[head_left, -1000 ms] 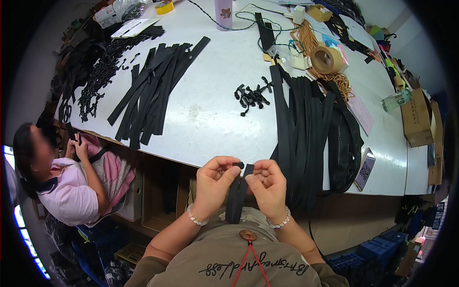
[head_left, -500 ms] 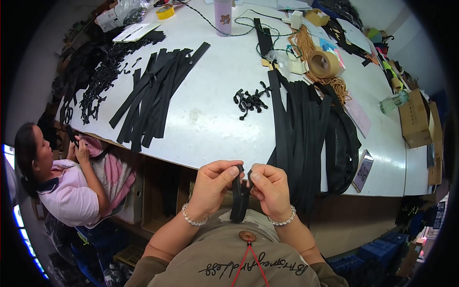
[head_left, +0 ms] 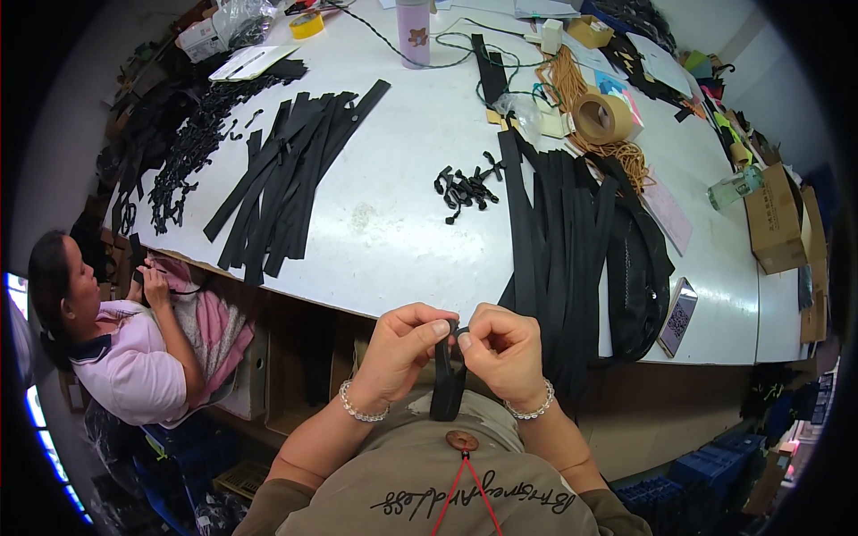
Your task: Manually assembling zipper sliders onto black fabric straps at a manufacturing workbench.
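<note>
In front of my chest, my left hand (head_left: 404, 351) is closed, thumb and fingers pinching the upper end of a black zipper strip (head_left: 444, 393). The strip hangs down in a fold between my hands, close to my shirt. My right hand (head_left: 505, 348), also closed, meets the left fingertips and pinches a small black piece that looks like a zipper slider; my fingers mostly cover it. A small pile of black zipper sliders (head_left: 468, 192) lies on the white table (head_left: 393, 241) beyond my hands. To the right, many long black strips (head_left: 563, 241) hang over the near edge.
More black strips (head_left: 295, 170) lie in a heap at left, beside scattered small black pieces (head_left: 174, 179). A co-worker (head_left: 134, 357) sits at far left, handling a black strip. A black bag (head_left: 639, 268), phone (head_left: 678, 317), tape roll (head_left: 601, 119) and purple bottle (head_left: 414, 36) are around the table.
My right hand has moved slightly left and its fingertips now come up against the left ones. The co-worker's hands and the black strip in them have shifted a little.
</note>
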`<state>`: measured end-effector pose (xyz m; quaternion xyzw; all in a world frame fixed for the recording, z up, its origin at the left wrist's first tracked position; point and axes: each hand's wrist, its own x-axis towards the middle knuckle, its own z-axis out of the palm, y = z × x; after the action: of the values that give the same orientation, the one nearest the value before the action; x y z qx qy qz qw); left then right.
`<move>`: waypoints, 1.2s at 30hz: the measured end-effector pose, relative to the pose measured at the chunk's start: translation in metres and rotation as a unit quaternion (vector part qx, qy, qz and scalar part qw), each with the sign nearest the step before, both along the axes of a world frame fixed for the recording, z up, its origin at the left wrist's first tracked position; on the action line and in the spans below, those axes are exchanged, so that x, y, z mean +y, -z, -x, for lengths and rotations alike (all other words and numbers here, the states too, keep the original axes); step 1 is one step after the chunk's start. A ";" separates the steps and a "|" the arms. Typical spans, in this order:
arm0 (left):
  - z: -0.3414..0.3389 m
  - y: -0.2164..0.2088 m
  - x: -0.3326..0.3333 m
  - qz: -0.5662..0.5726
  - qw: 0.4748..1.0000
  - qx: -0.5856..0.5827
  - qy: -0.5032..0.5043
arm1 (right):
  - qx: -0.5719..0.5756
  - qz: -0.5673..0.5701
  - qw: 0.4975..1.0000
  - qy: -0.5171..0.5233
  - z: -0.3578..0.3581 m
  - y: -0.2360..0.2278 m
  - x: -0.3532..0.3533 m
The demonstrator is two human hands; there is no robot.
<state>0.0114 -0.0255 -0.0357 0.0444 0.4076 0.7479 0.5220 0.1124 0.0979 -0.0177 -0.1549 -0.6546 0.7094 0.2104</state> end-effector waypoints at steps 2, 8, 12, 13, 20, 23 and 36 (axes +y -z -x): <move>-0.001 0.000 0.000 0.000 1.000 0.003 -0.004 | -0.003 -0.032 0.999 -0.003 0.000 0.001 0.001; -0.001 0.001 -0.001 0.003 0.995 0.095 -0.015 | -0.022 -0.122 0.992 0.004 -0.002 -0.008 0.002; -0.002 0.001 -0.001 -0.001 0.983 0.181 -0.021 | -0.021 -0.161 0.987 -0.002 -0.003 -0.013 0.003; -0.002 -0.001 -0.001 -0.004 0.980 0.199 -0.021 | -0.026 -0.163 0.986 -0.004 -0.004 -0.014 0.003; 0.000 -0.009 -0.002 -0.007 0.973 0.230 -0.017 | -0.017 -0.125 0.992 -0.023 -0.006 -0.010 0.002; 0.001 -0.010 -0.004 0.005 0.968 0.249 -0.013 | -0.014 -0.117 0.993 -0.032 -0.006 -0.011 0.001; 0.005 -0.012 -0.008 -0.006 0.977 0.212 0.027 | 0.004 -0.105 0.992 -0.064 -0.009 -0.005 0.003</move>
<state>0.0066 -0.0335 -0.0233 0.2164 0.5035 0.7092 0.4435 0.1209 0.1005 -0.0127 -0.0875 -0.7331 0.6494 0.1822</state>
